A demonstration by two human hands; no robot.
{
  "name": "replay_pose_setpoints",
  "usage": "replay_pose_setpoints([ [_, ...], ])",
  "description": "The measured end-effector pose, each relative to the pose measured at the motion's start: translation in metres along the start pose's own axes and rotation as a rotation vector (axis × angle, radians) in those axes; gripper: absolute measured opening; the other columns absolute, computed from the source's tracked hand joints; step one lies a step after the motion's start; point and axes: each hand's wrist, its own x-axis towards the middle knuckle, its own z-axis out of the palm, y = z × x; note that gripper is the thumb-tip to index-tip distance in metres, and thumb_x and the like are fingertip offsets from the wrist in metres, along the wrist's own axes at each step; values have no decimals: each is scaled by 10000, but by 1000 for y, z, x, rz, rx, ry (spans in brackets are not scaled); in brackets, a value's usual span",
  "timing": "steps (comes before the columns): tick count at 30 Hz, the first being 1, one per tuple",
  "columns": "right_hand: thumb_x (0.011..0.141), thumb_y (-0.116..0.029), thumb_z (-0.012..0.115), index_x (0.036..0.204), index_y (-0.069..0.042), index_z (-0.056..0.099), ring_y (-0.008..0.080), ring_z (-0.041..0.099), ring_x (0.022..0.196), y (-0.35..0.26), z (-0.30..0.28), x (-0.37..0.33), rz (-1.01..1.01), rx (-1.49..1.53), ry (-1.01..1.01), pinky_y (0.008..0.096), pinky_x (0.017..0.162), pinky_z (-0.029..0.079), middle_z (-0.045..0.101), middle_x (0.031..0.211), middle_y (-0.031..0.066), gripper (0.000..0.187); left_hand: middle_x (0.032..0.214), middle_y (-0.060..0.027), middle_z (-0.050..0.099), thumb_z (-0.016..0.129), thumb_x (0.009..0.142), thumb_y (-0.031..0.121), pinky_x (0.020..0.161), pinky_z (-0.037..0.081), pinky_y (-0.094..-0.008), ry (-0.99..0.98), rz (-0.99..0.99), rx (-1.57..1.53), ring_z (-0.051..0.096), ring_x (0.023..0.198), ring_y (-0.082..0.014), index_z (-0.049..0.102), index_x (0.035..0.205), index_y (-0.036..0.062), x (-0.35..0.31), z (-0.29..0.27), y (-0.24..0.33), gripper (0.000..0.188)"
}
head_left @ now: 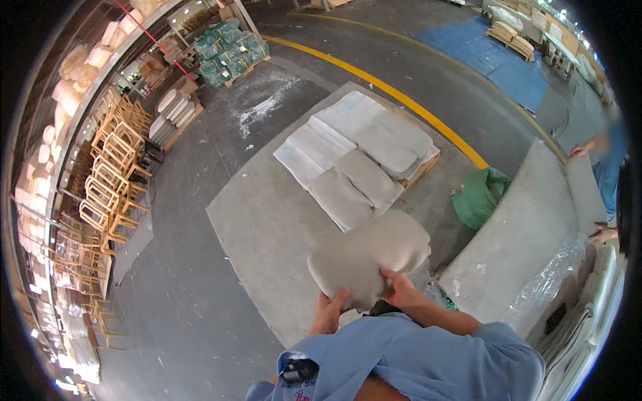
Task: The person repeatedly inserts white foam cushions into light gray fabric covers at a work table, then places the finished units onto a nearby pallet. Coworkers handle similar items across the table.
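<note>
A beige upholstered cushion (368,254) with rounded corners is held up in front of my body. My left hand (328,311) grips its near left edge, thumb on top and the other fingers hidden beneath. On the near right edge, my right hand (401,291) holds it the same way, thumb pressed on the fabric. Beyond it, similar beige cushions lie on a low pallet (416,175): one (341,197) at the near left, one (369,177) beside it, and others (394,145) to the right. White sheeting (314,144) covers part of the pallet.
A green sack (480,198) stands right of the pallet. Farther right is a pale worktable (515,240) with clear plastic film (552,274), and a co-worker's hands (583,148) at its far side. Wooden chair frames (110,180) line the left. A yellow line (381,83) crosses the floor.
</note>
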Motion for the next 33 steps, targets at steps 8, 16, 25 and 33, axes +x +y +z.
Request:
replay_pose_setpoints([
  [8,873,-37,752,1341,-23,595,389,675,1116,-25,52,126,-18,-170,325,605,961,559,683,1266,168,494,1305,-182,688,735,1026,346,915,608,-402,0,-318,351,714,1147,-293,423,1542,10,72,-70,7,690],
  [16,736,78,781,1344,0,551,337,679,1028,-82,102,319,-303,-282,575,448,890,566,680,1164,168,655,1299,-213,704,692,1057,321,950,592,-383,243,-423,549,721,1136,-273,430,1560,15,147,-102,72,644],
  [25,817,62,736,1404,-42,501,270,628,1154,-167,164,553,-476,-200,410,422,995,511,641,1266,109,640,1418,-230,641,671,1041,354,981,585,-468,396,-564,-20,686,1191,-331,406,1606,85,204,-121,87,679],
  [33,909,-2,741,1487,-87,481,285,621,1228,-157,149,699,-264,-104,391,457,1037,519,638,1354,91,640,1355,-178,673,572,1102,431,874,620,-444,535,-784,-13,722,1048,-277,395,1606,170,220,-105,65,595],
])
